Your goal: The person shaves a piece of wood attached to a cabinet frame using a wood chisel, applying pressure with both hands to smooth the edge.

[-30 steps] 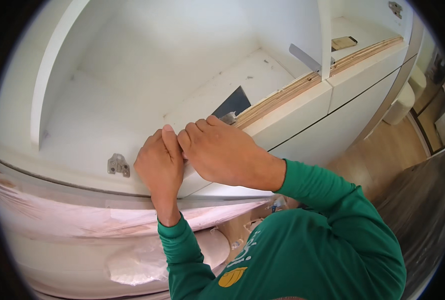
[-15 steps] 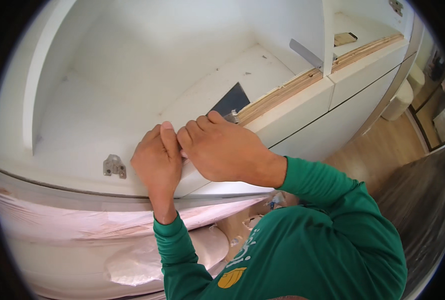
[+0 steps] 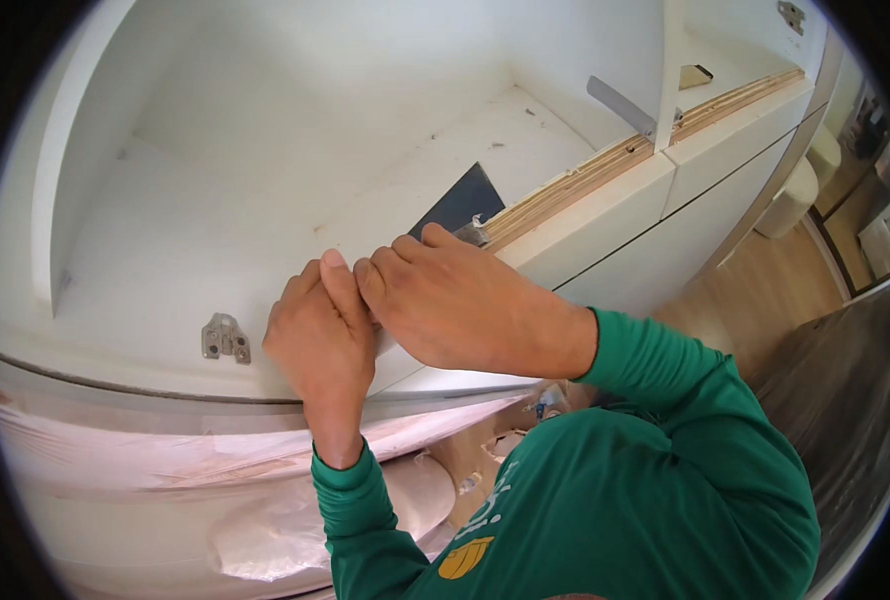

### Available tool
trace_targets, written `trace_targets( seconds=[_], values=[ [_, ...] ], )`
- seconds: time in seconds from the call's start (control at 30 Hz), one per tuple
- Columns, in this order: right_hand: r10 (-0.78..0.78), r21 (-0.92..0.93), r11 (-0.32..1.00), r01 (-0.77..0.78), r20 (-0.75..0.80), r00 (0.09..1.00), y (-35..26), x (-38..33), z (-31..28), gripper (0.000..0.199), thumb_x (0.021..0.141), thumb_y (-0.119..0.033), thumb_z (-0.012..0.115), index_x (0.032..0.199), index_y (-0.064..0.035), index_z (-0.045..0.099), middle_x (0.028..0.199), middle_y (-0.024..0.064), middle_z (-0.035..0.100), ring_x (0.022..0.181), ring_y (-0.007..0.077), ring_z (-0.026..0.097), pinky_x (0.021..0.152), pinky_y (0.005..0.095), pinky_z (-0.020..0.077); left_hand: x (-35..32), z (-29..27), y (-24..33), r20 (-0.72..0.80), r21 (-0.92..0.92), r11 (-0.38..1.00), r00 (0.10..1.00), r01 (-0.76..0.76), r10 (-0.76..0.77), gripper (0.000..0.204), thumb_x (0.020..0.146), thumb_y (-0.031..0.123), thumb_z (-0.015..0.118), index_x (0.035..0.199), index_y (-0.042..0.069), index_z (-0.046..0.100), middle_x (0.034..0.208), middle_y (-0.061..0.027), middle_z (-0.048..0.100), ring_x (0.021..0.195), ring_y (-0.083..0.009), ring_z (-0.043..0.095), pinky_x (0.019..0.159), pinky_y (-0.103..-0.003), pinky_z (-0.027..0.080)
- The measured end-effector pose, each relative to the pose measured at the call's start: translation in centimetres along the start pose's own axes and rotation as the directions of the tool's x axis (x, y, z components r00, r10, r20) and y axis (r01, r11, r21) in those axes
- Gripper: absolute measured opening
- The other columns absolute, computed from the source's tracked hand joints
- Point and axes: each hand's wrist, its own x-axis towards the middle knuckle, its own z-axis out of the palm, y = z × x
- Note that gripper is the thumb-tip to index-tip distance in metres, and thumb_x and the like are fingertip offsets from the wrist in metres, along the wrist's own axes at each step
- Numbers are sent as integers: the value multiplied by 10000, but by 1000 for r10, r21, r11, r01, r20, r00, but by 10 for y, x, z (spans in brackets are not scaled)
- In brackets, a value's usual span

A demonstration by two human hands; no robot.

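My left hand [image 3: 322, 325] and my right hand [image 3: 465, 305] press against each other at the front edge of a white cabinet [image 3: 235, 215]. Both have their fingers curled closed, with the left thumb pointing up beside the right knuckles. Whatever they grip is hidden beneath the fingers. Just past the right knuckles a small metal piece [image 3: 473, 233] shows at the edge. A dark flat panel [image 3: 465, 200] lies behind it on the cabinet floor. From there, a rough strip of bare layered wood [image 3: 575, 190] runs along the edge to the right.
A metal hinge plate [image 3: 226, 338] is fixed left of my hands. Farther right, a grey metal arm [image 3: 620, 105] juts out by the upright divider [image 3: 671, 60], with a yellowish block [image 3: 695, 76] beyond. Below hangs plastic-covered furniture [image 3: 265, 530]; a white drawer front [image 3: 645, 240] faces the wooden floor.
Both hands stay closed together at the edge, shifted very slightly right and down in view. The view itself has tilted a little.
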Motion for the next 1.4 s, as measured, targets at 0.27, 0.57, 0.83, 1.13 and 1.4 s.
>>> trace_targets(
  seconds=[0.27,0.57,0.83,1.13,1.4],
  values=[
    [50,39,998,-53,94,994,3,6,-3,121,963,-133,645,937,-18,669,861,96,688,824,272,698,770,416,522,12,1,-8,75,-18,1000,997,8,-6,558,1217,374,460,802,65,669,755,-161,666,697,-422,629,654,-552,479],
    [128,98,986,-132,50,991,2,8,2,127,972,-132,643,1010,-33,713,917,99,721,920,278,723,826,425,533,13,-14,-20,238,-87,971,952,221,-195,777,1210,547,406,763,-25,684,705,-262,636,650,-461,561,655,-558,437],
    [118,95,986,-134,157,981,-2,10,-1,184,986,-203,680,987,-22,714,888,89,698,894,280,703,820,416,500,7,-2,-23,240,-112,962,946,249,-217,730,1210,495,415,741,1,677,659,-199,656,628,-457,601,630,-537,468],
    [125,3,992,-126,54,991,-3,10,7,363,1090,-391,663,944,-60,686,813,62,663,817,233,641,771,404,454,8,4,-29,190,-185,980,981,65,-30,607,1208,390,453,791,-14,632,690,-176,675,641,-436,622,637,-502,485],
    [190,65,980,-189,-9,982,-14,10,17,282,1090,-322,651,1015,-53,684,853,65,683,861,248,672,820,407,477,11,-10,-24,312,-196,926,916,323,-254,629,1206,410,472,824,-40,688,738,-214,707,660,-421,629,674,-497,503]
  ],
)
